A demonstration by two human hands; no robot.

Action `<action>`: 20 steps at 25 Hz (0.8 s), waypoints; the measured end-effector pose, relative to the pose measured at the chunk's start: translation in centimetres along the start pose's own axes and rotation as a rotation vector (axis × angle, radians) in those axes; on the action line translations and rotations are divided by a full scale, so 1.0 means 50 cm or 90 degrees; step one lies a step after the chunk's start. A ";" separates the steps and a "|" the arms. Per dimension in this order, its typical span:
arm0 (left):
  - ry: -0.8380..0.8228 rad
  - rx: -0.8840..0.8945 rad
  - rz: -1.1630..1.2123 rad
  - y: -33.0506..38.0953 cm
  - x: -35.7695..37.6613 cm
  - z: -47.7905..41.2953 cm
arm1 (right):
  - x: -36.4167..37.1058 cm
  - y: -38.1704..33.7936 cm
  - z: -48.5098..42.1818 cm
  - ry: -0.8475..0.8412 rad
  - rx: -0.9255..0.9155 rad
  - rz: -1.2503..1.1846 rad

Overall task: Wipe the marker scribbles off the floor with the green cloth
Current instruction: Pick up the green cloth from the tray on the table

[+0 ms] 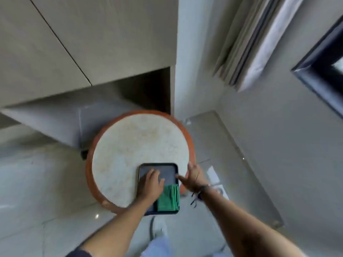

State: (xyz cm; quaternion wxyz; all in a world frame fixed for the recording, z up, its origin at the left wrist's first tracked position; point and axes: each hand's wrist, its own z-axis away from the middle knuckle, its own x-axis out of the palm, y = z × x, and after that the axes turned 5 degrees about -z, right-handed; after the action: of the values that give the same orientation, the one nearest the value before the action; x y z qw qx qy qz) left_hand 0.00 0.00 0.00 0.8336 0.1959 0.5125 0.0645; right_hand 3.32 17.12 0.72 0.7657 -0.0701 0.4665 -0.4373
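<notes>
Left hand (150, 184) lies flat in the dark rectangular tray (157, 166), fingers (155, 173) loose, holding nothing. The folded green cloth (168, 198) lies just right of that wrist, untouched. Right hand (193, 176) hovers spread and empty beside the rim. The tray overhangs the round stone-topped desk (137, 145); a careless tug could tip it onto the glossy tiled floor (46, 182).

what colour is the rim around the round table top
Reddish-brown, around a pale speckled top; the round table's rim shows in the head view.
</notes>
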 end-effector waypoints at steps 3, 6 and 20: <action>-0.046 -0.185 0.047 -0.133 0.164 -0.014 | 0.227 0.068 -0.034 -0.116 0.179 -0.103; -0.112 -0.271 0.151 -0.179 0.270 -0.032 | 0.344 0.115 -0.041 -0.084 0.248 -0.168; -0.111 -0.202 0.545 -0.012 0.207 -0.025 | 0.180 0.179 -0.045 -0.044 0.189 -0.581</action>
State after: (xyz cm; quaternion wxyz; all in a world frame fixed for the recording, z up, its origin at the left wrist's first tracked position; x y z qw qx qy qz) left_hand 3.66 3.00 -9.32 0.7916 0.2646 0.2969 0.4638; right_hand 8.62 16.61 -11.04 0.5125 -0.1723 0.2949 -0.7879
